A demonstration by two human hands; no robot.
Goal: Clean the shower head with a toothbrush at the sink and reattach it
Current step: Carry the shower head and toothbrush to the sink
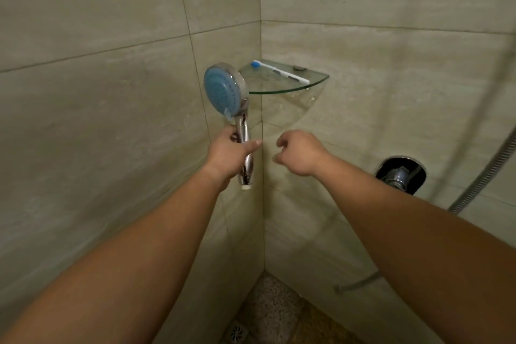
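Observation:
The shower head [222,91] has a blue face and a chrome handle and stands upright, detached from its hose. My left hand [229,153] grips the chrome handle in front of the tiled corner. My right hand [300,153] hovers just right of it with loosely curled fingers and holds nothing. A white toothbrush [280,72] with a blue head lies on the glass corner shelf [315,81], above and to the right of the shower head.
The chrome mixer valve [400,174] sticks out of the right wall. The metal shower hose [485,173] hangs at the far right, its loose end [353,285] low by the wall. A floor drain [238,332] sits in the pebbled floor below.

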